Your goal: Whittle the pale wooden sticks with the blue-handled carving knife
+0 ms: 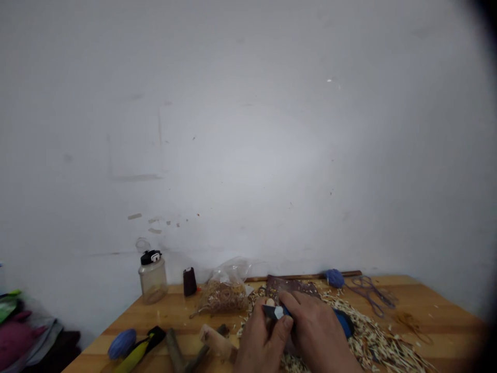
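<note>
My left hand (259, 339) is closed around a piece of wood (270, 301), whose pale rounded tip shows above the fingers. My right hand (316, 329) grips a knife (345, 322) with a blue-and-black handle. Its short dark blade lies across the left fingers, close to the wood tip, and the left thumb presses near it. Pale wood shavings (382, 339) are heaped under and beside both hands. Just left of the left hand lies a light, peeled stick (219, 343); whether it joins the held wood is hidden.
A forked branch (175, 351), a yellow-and-black tool (135, 357) and a blue yarn ball (122, 343) lie front left. Behind stand a clear bottle (152, 282), a dark thread cone (189, 282) and a bag of rubber bands (223, 296). Purple cord (368, 292) lies back right.
</note>
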Available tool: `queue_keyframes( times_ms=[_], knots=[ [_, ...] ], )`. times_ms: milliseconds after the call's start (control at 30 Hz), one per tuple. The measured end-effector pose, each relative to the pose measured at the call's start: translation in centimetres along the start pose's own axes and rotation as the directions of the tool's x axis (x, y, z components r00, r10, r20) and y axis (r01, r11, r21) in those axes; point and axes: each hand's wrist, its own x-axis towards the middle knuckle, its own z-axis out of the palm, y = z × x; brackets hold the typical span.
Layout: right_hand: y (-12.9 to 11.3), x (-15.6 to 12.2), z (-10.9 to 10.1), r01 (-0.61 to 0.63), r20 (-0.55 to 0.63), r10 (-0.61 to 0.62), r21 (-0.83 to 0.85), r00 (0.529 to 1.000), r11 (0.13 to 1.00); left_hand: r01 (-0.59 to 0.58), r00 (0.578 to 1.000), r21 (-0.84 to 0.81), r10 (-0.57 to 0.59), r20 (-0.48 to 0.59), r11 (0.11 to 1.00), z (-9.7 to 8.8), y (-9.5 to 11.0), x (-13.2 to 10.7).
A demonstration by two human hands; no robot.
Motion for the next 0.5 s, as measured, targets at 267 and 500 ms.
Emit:
queue_keyframes(
  times_ms=[267, 500],
  knots=[
    [-0.5, -0.1, 0.0, -0.076, 0.065, 0.074, 0.018, 0.995, 0.997, 0.065, 0.995, 0.225, -0.047, -0.086, 0.972, 0.4, 0.5, -0.4],
    [-0.9, 0.0, 0.7, -0.157, 0.104, 0.157, -0.01, 0.982, 0.988, 0.169, 0.983, 0.262, -0.144, -0.114, 0.95, 0.8, 0.2, -0.3]
  ],
)
